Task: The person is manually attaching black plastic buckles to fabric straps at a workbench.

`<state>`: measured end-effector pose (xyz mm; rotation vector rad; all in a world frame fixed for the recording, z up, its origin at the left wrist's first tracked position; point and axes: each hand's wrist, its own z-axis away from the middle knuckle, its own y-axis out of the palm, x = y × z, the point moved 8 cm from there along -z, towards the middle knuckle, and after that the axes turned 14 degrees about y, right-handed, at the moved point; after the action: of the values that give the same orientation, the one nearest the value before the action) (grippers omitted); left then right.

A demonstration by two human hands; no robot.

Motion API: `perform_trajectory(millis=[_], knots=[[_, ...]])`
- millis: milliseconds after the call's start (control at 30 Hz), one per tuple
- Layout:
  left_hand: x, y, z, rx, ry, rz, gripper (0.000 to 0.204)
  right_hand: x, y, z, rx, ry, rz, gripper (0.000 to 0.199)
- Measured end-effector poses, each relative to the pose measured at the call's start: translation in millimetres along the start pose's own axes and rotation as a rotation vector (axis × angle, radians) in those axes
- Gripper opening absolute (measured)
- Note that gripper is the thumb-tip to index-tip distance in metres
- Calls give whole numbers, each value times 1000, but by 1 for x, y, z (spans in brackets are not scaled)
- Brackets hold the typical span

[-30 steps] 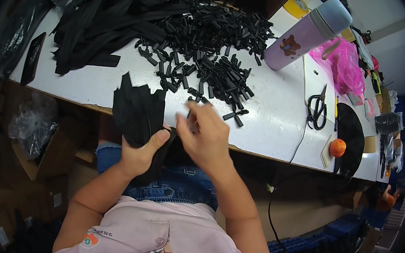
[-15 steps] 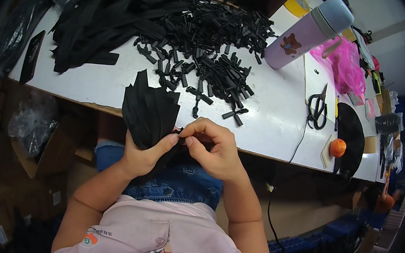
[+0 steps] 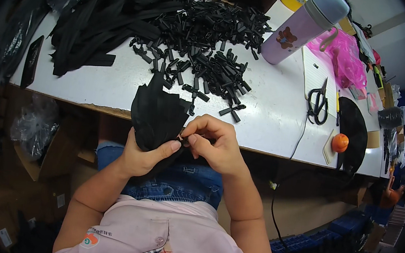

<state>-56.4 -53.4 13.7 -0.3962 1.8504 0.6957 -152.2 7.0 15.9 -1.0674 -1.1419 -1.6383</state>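
Note:
My left hand [image 3: 147,160] is closed round a fanned bundle of flat black fabric strips [image 3: 158,116], which look like zipper tape. The bundle's upper ends spread out over the table's front edge. Beside the left thumb, my right hand [image 3: 218,146] pinches a small black piece [image 3: 185,142], seemingly a zipper slider. Its shape is mostly hidden by the fingertips, and I cannot tell whether it is on a strip. Beyond both hands lies a heap of small black zipper pulls [image 3: 219,73], a few of them loose at its near side.
More black strips [image 3: 94,22] are piled at the far left beside a dark phone-like slab [image 3: 31,61]. To the right stand a lilac bottle [image 3: 294,34], black scissors [image 3: 318,103], an orange fruit [image 3: 340,143] and a pink plastic bag [image 3: 347,58]. A cable [image 3: 302,134] hangs over the table edge.
The bundle has shifted a little right and turned slightly in my left hand. Both hands stay together at the small piece, the right fingers still pinching. The view has moved slightly.

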Motion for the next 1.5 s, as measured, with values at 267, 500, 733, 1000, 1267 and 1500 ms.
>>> perform_trajectory(millis=[267,500,733,1000,1267,1500], knots=[[-4,3,-2,87,-1,-34,19,-1,2,-3,46,76,1,7],[-1,-5,0,13,34,-120,20,8,-3,-4,-111,-13,209,8],[-2,-10,1,-165,58,13,20,49,5,38,-718,-654,691,17],[-9,-7,5,-151,176,-113,19,10,9,22,-501,-381,233,9],[-3,-6,3,-60,-33,14,21,-23,8,3,24,149,-307,7],[1,-4,1,-32,-79,-52,20,-20,7,6,-191,45,-187,6]])
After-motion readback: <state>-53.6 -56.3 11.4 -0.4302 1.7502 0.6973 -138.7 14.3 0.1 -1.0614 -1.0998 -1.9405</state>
